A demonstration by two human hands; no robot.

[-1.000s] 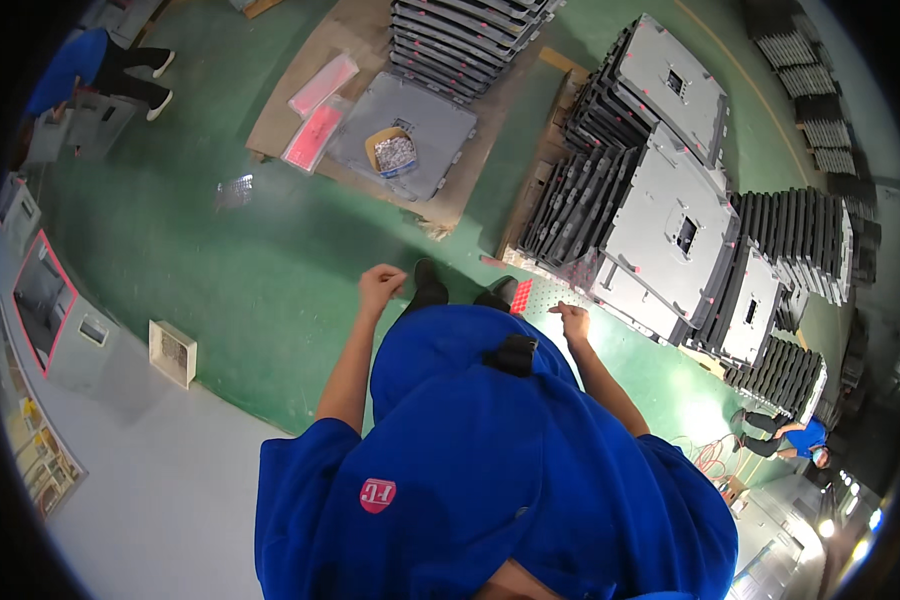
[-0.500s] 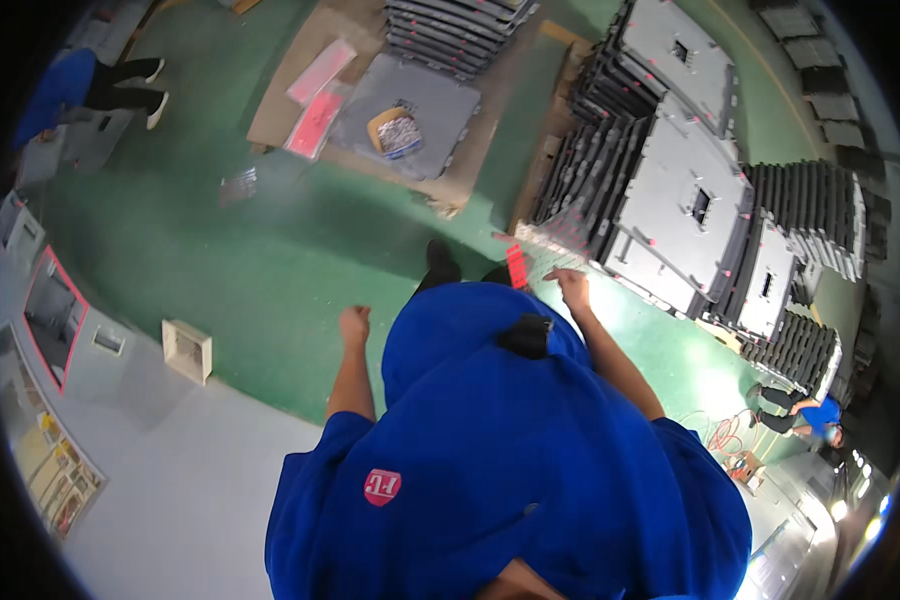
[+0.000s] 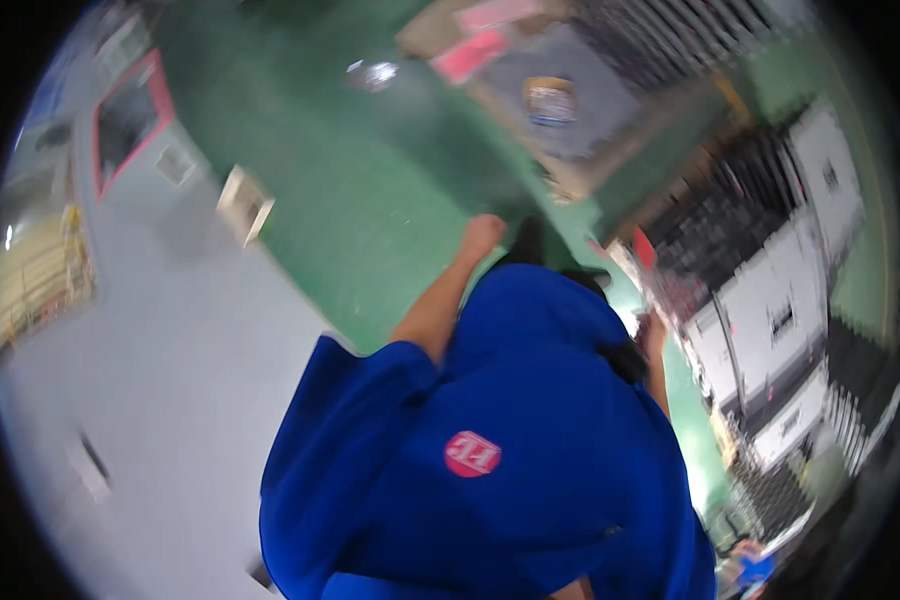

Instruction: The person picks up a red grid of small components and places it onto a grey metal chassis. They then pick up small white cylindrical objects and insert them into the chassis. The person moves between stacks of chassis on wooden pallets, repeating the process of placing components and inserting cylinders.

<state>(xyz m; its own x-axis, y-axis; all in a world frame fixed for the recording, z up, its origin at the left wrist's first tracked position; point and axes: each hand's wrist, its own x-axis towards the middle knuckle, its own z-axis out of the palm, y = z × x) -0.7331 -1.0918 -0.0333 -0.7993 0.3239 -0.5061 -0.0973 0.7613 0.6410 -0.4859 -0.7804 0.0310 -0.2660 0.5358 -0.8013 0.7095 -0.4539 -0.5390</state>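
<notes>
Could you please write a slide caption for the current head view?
Left hand over green floor, blurred right hand near stacked panels.

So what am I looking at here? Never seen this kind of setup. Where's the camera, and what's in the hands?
There's no robot: it's a person working bare-handed. The view comes from a fisheye camera worn on the head, looking down, hence the curved edges and the blue shirt filling the middle. Picture left is the person's left.

The left hand is over the green floor, with nothing visible in it. The right hand is partly hidden and blurred; a red piece shows near it, but I can't tell whether it's held.

Farther off, a brown platform carries a grey panel with an open box on it, and pink-red flat pieces beside the panel. Stacked panels stand at right.
</notes>
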